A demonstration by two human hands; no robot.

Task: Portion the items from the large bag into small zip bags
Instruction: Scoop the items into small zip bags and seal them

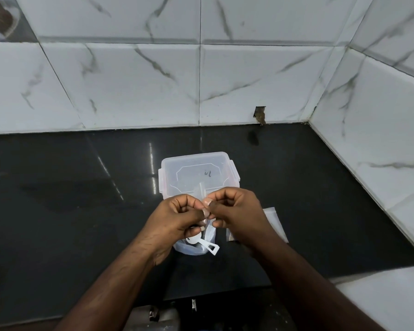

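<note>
Both hands, left hand [177,215] and right hand [234,211], pinch a small zip bag [205,203] between fingertips, directly above the large bag [196,247] and near the clear container [196,173].

Both bare forearms reach forward and converge at the middle. The left hand [177,216] and right hand [237,211] meet fingertip to fingertip, fingers curled, thumbs and forefingers pinching together, knuckles raised.
</note>
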